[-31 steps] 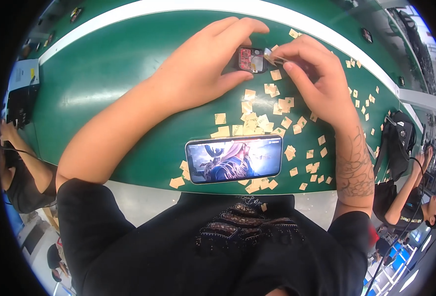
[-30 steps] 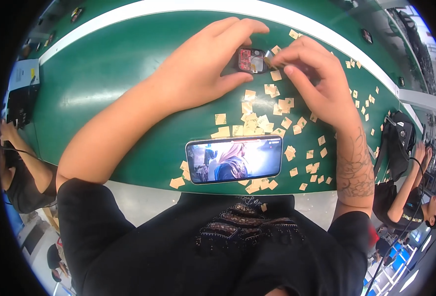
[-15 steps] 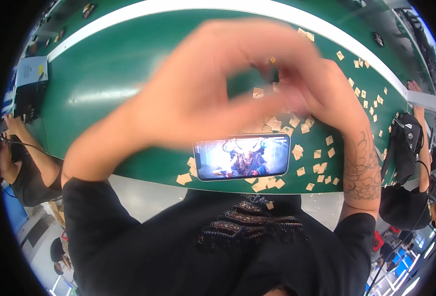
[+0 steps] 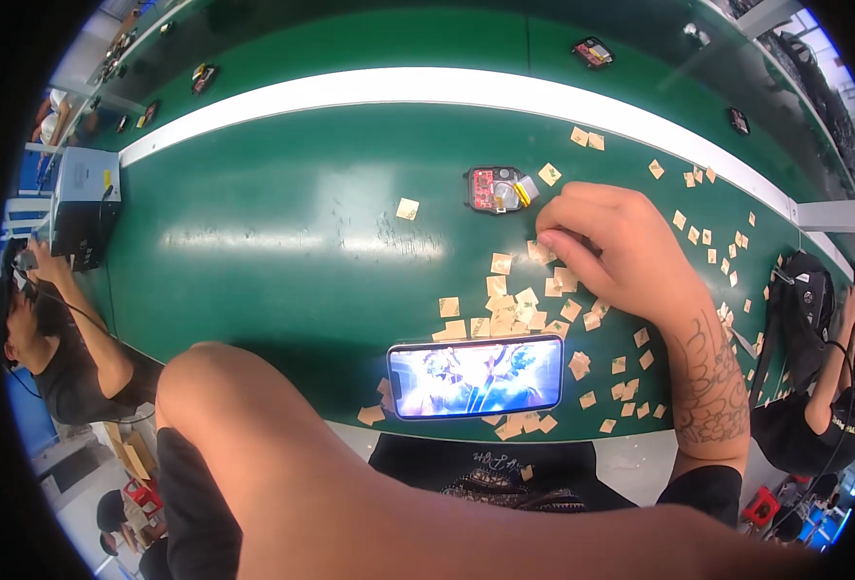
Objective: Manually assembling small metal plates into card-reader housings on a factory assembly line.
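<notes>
Right hand (image 4: pixel 621 246): fingers pinched on tan squares (image 4: pixel 529 309) beside small red device (image 4: pixel 498 188), mid green table (image 4: pixel 282 242). Phone (image 4: pixel 476 377) at near edge. Left hand: fingers unseen, cannot tell.

Your right hand (image 4: pixel 606 242) rests on the green table (image 4: pixel 282 242), fingertips (image 4: pixel 550 242) pinching at the small tan squares (image 4: pixel 519 304) scattered there. Just beyond them lies a small black device with a red board (image 4: pixel 497 188). A phone (image 4: pixel 476 377) with a lit screen lies flat at the table's near edge. Your left forearm (image 4: pixel 350 493) crosses low in front; its hand is out of view.
</notes>
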The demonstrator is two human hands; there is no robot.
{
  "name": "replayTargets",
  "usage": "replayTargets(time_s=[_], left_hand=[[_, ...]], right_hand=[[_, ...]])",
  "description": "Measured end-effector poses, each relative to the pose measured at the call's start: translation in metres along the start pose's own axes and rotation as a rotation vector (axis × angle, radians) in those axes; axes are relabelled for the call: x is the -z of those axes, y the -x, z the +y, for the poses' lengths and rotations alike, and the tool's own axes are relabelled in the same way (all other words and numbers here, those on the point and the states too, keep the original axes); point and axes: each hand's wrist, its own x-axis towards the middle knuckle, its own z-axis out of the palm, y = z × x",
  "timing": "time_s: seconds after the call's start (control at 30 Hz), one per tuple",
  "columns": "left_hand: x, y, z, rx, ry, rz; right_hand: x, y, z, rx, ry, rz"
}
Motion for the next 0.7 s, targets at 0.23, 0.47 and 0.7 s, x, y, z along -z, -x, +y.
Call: replayTargets(time_s=[0.23, 0.47, 0.7], left_hand=[[0.027, 0.014, 0.019, 0.015, 0.091, -0.012], [0.029, 0.014, 0.024, 0.029, 0.235, -0.023], [0.056, 0.032, 0.035, 0.017, 0.444, -0.057]], right_hand=[[0.005, -0.002, -0.003, -0.003, 0.016, -0.006], [0.003, 0.000, -0.005, 0.004, 0.001, -0.008], [0.004, -0.004, -0.007, 0.048, -0.052, -0.012]])
